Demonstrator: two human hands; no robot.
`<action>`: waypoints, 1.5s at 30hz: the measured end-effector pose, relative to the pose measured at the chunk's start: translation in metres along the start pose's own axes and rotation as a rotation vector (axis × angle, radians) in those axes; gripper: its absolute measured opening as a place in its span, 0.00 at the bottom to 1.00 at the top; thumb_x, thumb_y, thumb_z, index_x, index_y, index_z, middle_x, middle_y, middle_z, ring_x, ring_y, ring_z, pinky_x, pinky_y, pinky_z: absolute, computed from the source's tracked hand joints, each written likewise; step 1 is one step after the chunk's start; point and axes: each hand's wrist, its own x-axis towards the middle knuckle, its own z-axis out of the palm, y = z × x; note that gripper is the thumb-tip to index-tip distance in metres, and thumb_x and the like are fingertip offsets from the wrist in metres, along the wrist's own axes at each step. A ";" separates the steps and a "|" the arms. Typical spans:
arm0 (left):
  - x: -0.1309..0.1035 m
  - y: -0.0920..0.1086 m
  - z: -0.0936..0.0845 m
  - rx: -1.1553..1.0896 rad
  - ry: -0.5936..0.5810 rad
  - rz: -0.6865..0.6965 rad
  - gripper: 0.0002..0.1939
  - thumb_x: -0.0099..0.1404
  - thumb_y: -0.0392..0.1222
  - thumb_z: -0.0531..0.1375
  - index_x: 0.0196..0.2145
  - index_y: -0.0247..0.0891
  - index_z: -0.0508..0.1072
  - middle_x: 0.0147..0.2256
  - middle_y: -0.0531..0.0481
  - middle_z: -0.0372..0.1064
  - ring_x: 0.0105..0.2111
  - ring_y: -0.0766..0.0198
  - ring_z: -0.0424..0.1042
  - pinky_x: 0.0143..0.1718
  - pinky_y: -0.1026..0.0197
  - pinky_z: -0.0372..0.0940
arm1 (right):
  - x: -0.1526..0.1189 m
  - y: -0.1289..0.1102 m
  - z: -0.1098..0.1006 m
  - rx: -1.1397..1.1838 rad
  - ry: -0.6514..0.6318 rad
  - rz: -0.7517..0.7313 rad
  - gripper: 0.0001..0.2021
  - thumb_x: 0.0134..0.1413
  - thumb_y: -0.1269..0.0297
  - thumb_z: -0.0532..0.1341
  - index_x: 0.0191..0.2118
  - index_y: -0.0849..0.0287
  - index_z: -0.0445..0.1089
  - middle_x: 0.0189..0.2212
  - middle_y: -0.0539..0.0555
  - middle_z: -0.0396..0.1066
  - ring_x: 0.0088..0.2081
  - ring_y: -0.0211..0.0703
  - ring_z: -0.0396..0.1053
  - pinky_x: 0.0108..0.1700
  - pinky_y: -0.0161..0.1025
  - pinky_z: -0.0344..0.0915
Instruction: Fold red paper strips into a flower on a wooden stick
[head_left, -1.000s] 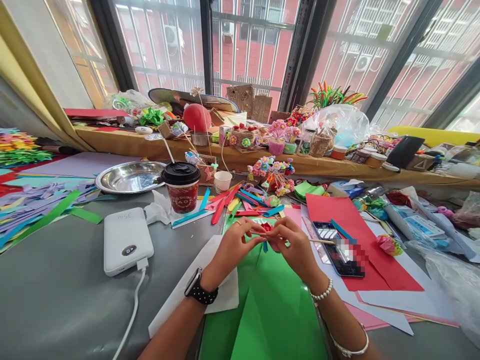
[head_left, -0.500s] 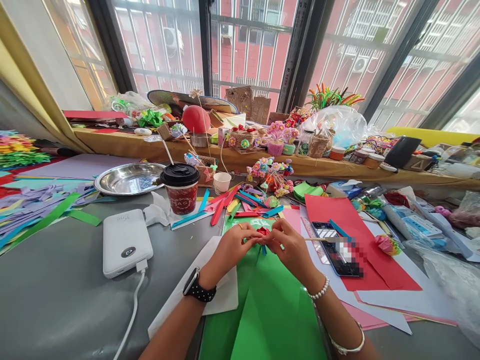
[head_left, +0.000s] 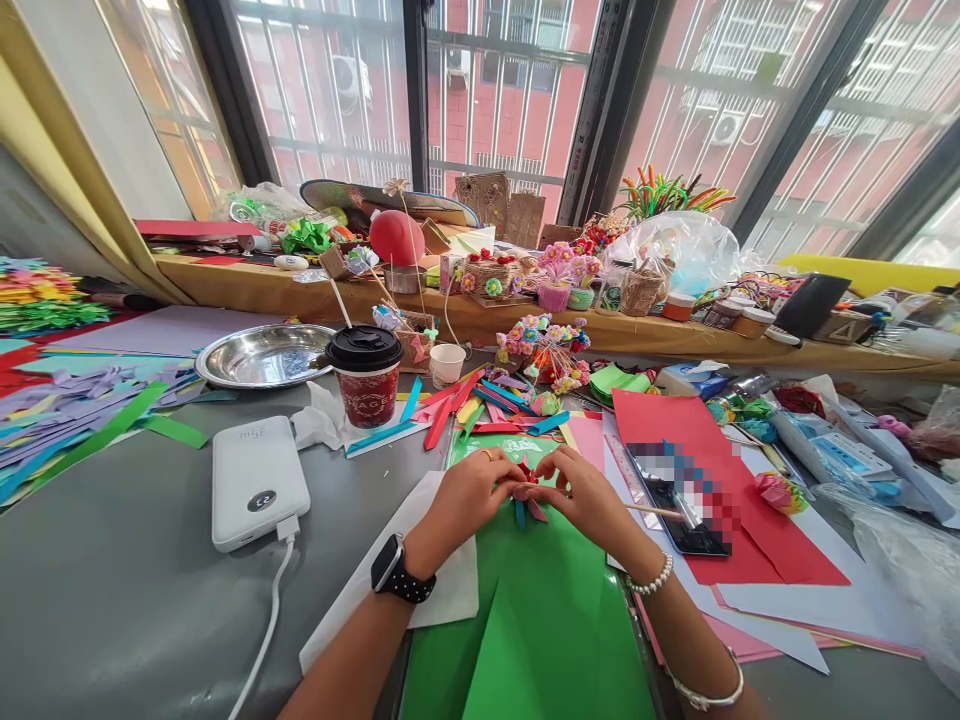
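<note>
Between my fingertips is a small folded paper piece (head_left: 529, 476), red with blue and pinkish ends hanging below. My left hand (head_left: 472, 490) pinches it from the left, and my right hand (head_left: 583, 497) pinches it from the right. A thin stick (head_left: 654, 510) sticks out to the right from my right hand. Under both hands lies green paper (head_left: 559, 620). Just beyond them are paper strips (head_left: 450, 410) in red, blue, yellow and green.
A lidded cup (head_left: 365, 385), metal plate (head_left: 262, 357) and white power bank (head_left: 259, 480) with a cable stand left. To the right lie red paper (head_left: 739, 480), a phone (head_left: 701, 535) and a paper flower (head_left: 780, 492). Crafts crowd the windowsill behind.
My fingers have shifted slightly around the paper piece, and more of its hanging ends shows below. The stick now slants downward to the right. The whole view has moved a little.
</note>
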 end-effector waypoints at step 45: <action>-0.001 -0.002 0.010 0.260 0.077 0.071 0.10 0.60 0.39 0.51 0.33 0.43 0.73 0.31 0.51 0.69 0.31 0.65 0.65 0.30 0.65 0.57 | 0.004 -0.003 0.006 0.245 0.021 0.212 0.10 0.48 0.59 0.57 0.26 0.60 0.70 0.21 0.50 0.69 0.22 0.37 0.66 0.25 0.34 0.61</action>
